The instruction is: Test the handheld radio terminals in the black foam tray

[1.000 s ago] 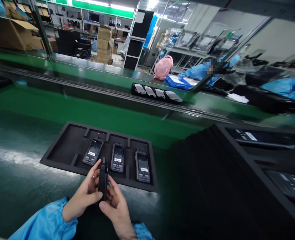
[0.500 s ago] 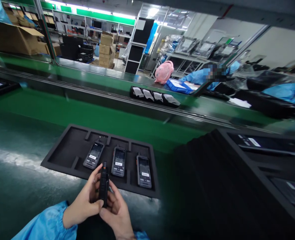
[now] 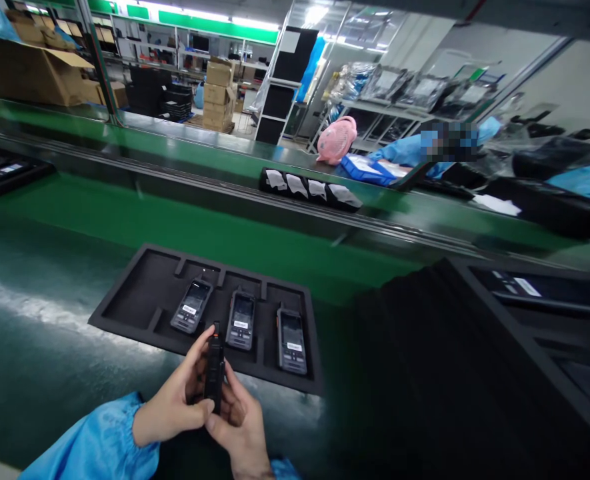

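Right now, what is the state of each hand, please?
Left hand: closed on the black handset, held on edge.
Right hand: closed on the same handset, from the other side.

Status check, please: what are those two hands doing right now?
Left hand and right hand both grip one black handheld radio, edge-on. Black foam tray ahead holds three more handsets. Nothing between hands and tray.

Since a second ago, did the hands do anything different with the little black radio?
Hardly. Both hands, left hand and right hand, still hold the black radio upright on its edge, as before. The three radios remain in the black foam tray, untouched. Only the view shifted slightly.
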Available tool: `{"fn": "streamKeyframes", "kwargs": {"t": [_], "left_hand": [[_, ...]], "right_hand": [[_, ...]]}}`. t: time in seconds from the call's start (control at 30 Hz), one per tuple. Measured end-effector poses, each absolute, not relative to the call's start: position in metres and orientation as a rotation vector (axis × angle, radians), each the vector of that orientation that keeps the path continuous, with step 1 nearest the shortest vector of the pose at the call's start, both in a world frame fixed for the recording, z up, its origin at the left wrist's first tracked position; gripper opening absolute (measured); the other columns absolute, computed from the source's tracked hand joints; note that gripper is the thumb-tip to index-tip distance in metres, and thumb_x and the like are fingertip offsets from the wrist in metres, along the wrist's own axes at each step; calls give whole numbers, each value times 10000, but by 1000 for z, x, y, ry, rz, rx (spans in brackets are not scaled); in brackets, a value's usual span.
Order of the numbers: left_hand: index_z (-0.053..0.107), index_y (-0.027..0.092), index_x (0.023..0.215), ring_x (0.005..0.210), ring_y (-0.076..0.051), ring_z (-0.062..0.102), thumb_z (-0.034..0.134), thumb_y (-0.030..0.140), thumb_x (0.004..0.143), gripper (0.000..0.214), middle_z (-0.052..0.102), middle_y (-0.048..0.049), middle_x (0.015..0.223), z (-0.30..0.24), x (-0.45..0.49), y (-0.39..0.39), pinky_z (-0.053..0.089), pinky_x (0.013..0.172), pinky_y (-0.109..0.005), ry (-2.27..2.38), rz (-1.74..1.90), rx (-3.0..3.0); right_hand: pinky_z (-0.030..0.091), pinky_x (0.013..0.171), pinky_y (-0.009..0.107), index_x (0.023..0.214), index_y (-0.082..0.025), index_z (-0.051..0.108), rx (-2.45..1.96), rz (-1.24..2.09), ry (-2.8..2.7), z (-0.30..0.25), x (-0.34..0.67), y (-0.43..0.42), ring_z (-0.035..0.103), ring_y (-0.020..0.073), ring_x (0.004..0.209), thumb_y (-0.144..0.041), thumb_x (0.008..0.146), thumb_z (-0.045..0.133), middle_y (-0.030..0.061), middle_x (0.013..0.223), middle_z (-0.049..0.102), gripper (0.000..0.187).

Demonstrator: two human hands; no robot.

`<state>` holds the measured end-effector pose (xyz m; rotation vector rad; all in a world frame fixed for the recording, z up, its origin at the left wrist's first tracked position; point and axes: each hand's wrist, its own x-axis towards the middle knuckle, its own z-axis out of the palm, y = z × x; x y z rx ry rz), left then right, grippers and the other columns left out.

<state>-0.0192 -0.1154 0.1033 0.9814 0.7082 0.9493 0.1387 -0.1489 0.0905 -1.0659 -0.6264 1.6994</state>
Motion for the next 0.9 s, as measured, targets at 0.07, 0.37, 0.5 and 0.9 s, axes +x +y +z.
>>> {"fn": "streamKeyframes", "kwargs": {"t": [0.07, 0.37, 0.5, 0.9], "left_hand": [[264, 344, 1771, 1145, -317, 730, 918, 604, 834, 1171, 613, -183, 1517, 106, -19, -116, 590, 1059, -486, 715, 941, 953], [270, 366, 1769, 1252, -356, 700, 929, 543, 843, 1151, 604, -173, 1520, 114, -20, -115, 573, 1093, -516, 696, 943, 911], [282, 389, 1764, 1099, -293, 737, 932, 527, 843, 1136, 625, -154, 1477, 115, -20, -114, 611, 1025, -491, 695, 954, 905], [284, 422, 1760, 1179, -304, 704, 894, 501, 905, 1053, 625, -100, 1455, 121, -28, -107, 605, 1008, -415, 765, 949, 826]], "right_hand": [[658, 1040, 518, 1440, -290, 736, -1051, 1688, -628, 93, 137, -148, 833, 405, 1199, -433, 520, 1042, 139, 1319, 862, 980], [603, 1145, 553, 1417, -303, 768, -1028, 1711, -663, 134, 138, -143, 761, 399, 1345, -403, 631, 1031, 131, 1406, 819, 835], [602, 1154, 537, 1456, -309, 742, -1002, 1680, -681, 132, 135, -145, 759, 382, 1353, -468, 690, 1005, 120, 1417, 817, 825], [594, 1169, 482, 1431, -413, 753, -973, 1758, -664, 120, 140, -143, 788, 339, 1305, -368, 664, 1003, 28, 1318, 860, 808]]}}
